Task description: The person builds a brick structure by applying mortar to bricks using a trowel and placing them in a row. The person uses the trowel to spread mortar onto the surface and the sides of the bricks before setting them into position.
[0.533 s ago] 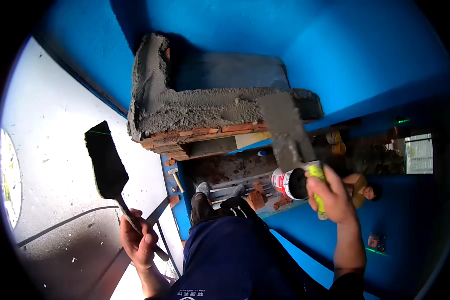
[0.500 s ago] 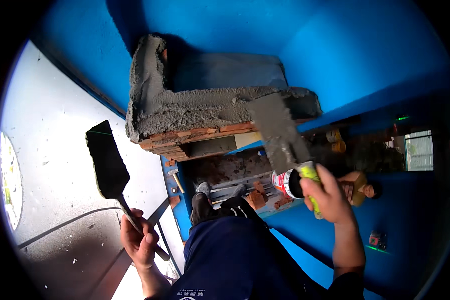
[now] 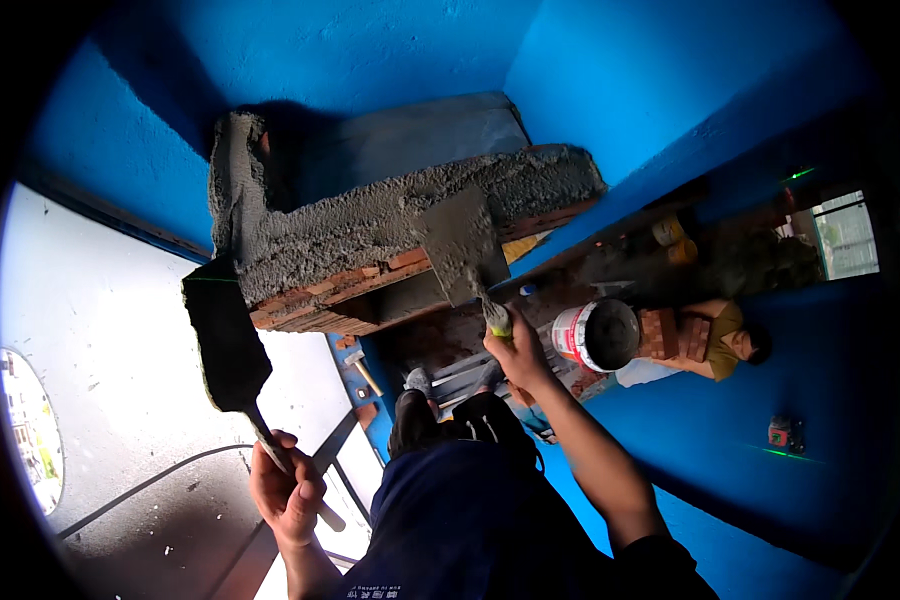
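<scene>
My left hand (image 3: 288, 490) is closed round the handle of a dark, flat mortar board (image 3: 225, 340), held upright left of the brick ledge. My right hand (image 3: 515, 355) grips the yellow-green handle of a steel trowel (image 3: 460, 240); its mortar-smeared blade lies over the front band of rough grey mortar (image 3: 330, 220), though I cannot tell whether it touches. The mortar coats the top and front of a stepped brick structure (image 3: 320, 290) against the blue wall, with a smooth grey surface (image 3: 410, 135) behind the band. A white bucket (image 3: 610, 335) of grey mix is below, right of my hand.
Another person (image 3: 720, 340) in an olive top holds bricks (image 3: 670, 330) beside the bucket, low on the right. A hammer (image 3: 365, 372) lies below the structure, near my shoes (image 3: 415, 420). A green-beamed laser level (image 3: 785, 435) is at right. A white panel (image 3: 100, 330) fills the left.
My view has shifted and tilted. My right hand and trowel have moved left and upward toward the middle of the mortar band. The other person and the bricks show more fully.
</scene>
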Tool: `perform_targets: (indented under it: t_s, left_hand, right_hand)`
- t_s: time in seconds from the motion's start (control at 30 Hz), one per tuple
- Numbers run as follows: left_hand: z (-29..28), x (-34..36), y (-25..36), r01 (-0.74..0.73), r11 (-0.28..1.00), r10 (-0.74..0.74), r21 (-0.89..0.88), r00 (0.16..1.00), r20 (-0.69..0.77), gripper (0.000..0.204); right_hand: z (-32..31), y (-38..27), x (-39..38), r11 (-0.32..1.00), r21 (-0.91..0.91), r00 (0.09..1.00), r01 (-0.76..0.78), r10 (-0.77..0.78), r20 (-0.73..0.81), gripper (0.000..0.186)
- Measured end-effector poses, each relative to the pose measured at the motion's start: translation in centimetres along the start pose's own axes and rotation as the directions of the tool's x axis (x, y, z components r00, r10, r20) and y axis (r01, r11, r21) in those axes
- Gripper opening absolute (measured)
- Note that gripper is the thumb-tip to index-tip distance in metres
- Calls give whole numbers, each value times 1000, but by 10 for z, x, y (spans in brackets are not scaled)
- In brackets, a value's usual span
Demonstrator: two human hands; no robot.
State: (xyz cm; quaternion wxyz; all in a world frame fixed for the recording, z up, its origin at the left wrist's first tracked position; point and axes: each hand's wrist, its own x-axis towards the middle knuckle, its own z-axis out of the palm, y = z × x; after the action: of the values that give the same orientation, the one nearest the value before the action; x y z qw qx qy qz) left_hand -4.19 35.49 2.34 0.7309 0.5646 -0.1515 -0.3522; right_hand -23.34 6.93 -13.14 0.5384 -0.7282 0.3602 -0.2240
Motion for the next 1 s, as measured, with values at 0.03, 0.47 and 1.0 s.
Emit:
perform_targets:
  t_s: [0.03,0.47,1.0]
  left_hand:
    - [-1,0,1,2,1000,-2,13,1000,2,58]
    - [23,1,-7,81,982,-90,168,995,49,48]
    - [206,44,-98,358,557,-699,749,690,190,5]
  right_hand:
    - [5,10,-4,998,-13,998,-65,65,9,31]
    - [-26,137,-150,804,250,817,-540,572,-71,32]
    - [-275,265,-190,324,898,433,-298,884,-176,20]
